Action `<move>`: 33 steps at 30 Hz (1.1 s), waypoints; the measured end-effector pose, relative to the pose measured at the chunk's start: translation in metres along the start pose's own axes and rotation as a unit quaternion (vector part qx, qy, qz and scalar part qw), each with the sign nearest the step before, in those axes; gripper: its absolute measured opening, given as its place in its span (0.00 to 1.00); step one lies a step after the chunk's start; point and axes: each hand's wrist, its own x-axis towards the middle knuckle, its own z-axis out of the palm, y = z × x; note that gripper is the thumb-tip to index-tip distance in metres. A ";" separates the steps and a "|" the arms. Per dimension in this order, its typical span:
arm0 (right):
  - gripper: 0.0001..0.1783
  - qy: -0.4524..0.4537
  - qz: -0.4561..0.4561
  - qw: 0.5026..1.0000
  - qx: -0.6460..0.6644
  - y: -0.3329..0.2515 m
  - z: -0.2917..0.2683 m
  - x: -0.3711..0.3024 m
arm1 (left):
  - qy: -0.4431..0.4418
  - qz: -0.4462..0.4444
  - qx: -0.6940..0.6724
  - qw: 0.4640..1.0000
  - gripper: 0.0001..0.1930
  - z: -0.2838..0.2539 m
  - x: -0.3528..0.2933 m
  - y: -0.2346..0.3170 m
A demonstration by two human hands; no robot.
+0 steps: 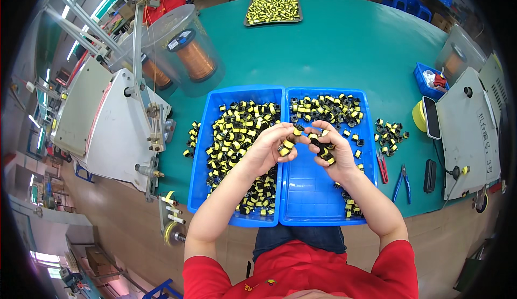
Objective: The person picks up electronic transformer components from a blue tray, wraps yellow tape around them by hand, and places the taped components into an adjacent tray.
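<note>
The left hand (265,149), over the inner side of the heaped left blue bin (198,175), curls its fingers around a yellow-taped black bobbin (286,148), while the right hand (340,151), above the right blue bin (307,194), grasps a small cluster of bobbins (325,152) in bent fingers. Between the two hands' nearly meeting fingertips sits another bobbin (298,131) (which hand bears it, I cannot tell). Loose bobbins (323,108) crowd the right bin's far end, and blue-handled pliers (404,175) lie right of it on the green table (323,51).

Downward head-worn fisheye above hands (265,149)
</note>
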 end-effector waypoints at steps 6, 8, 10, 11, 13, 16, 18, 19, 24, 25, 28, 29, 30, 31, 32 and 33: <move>0.22 -0.063 -0.033 0.997 0.022 -0.003 0.001 -0.004 | 0.023 -0.023 -0.066 0.997 0.14 0.010 0.000 0.001; 0.22 -0.084 -0.045 0.995 0.008 -0.002 0.004 -0.005 | 0.063 -0.011 -0.051 0.997 0.13 0.011 0.001 -0.007; 0.22 -0.094 -0.059 0.993 -0.029 0.000 0.003 -0.004 | 0.052 -0.010 0.085 0.995 0.11 0.011 0.000 -0.009; 0.22 -0.104 -0.073 0.990 -0.066 0.001 0.003 -0.004 | 0.040 -0.001 0.056 0.998 0.13 0.015 0.000 -0.010; 0.23 -0.109 -0.075 0.988 -0.083 0.003 0.003 -0.005 | 0.040 0.004 0.071 0.997 0.13 0.018 0.001 -0.011; 0.23 -0.107 -0.078 0.987 -0.089 0.000 0.007 -0.007 | 0.045 0.008 0.080 0.996 0.15 0.016 0.002 -0.009; 0.23 -0.100 -0.078 0.989 -0.079 -0.002 0.008 -0.007 | 0.038 0.001 0.032 0.999 0.16 0.010 0.002 -0.009; 0.24 -0.071 -0.086 0.992 -0.061 -0.002 0.006 -0.005 | 0.038 0.001 0.031 0.999 0.16 0.008 0.002 -0.009; 0.19 0.099 -0.034 0.991 -0.080 0.000 -0.001 0.004 | -0.004 -0.039 -0.102 0.994 0.16 0.001 0.002 -0.006; 0.19 0.101 -0.034 0.991 -0.080 -0.001 -0.002 0.004 | -0.005 -0.040 -0.102 0.994 0.16 0.002 0.003 -0.005; 0.18 0.072 0.029 0.996 -0.033 -0.003 -0.007 0.003 | -0.009 -0.039 -0.112 0.993 0.16 0.004 0.004 -0.001; 0.19 0.056 0.045 0.997 -0.041 -0.002 -0.011 0.005 | -0.023 -0.043 -0.144 0.988 0.14 0.001 0.004 -0.002; 0.20 0.040 0.061 0.996 -0.048 -0.002 -0.012 0.006 | -0.037 -0.048 -0.175 0.983 0.13 0.000 0.005 -0.002; 0.20 0.041 0.061 0.996 -0.048 -0.002 -0.011 0.005 | -0.037 -0.048 -0.175 0.983 0.13 0.001 0.004 -0.002; 0.20 0.015 0.071 0.996 -0.053 -0.003 -0.007 0.003 | -0.004 -0.038 -0.129 0.991 0.11 0.003 0.003 -0.002; 0.22 -0.011 0.082 0.995 -0.057 -0.004 -0.003 0.002 | 0.029 -0.028 -0.083 0.996 0.10 0.004 0.001 -0.002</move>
